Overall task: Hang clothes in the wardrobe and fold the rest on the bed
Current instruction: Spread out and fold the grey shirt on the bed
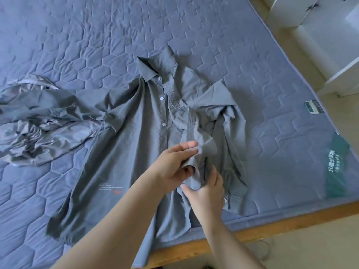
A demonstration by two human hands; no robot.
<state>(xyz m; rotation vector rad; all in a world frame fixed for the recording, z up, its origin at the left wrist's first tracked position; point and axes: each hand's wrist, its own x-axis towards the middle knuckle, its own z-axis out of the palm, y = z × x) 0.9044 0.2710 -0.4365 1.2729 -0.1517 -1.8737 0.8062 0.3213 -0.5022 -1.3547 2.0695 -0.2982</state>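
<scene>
Left hand (174,162) pinches the front edge of the grey button-up cotton shirt (132,142) spread beyond it on the blue quilted mattress (58,45), my right hand (206,191) grips the same flap nearer me, and a careless pull could trap the bunched sleeve (231,121) to their right.

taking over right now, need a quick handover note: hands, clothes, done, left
Left hand pinches the loose front edge of the grey shirt; right hand grips the same edge lower down.
Shirt lies spread on the bed, collar far, hem over the near edge, unfolded. Crumpled garment lies to its left.
Done: shirt laid out. Left: fold both; nothing visibly hung.
</scene>
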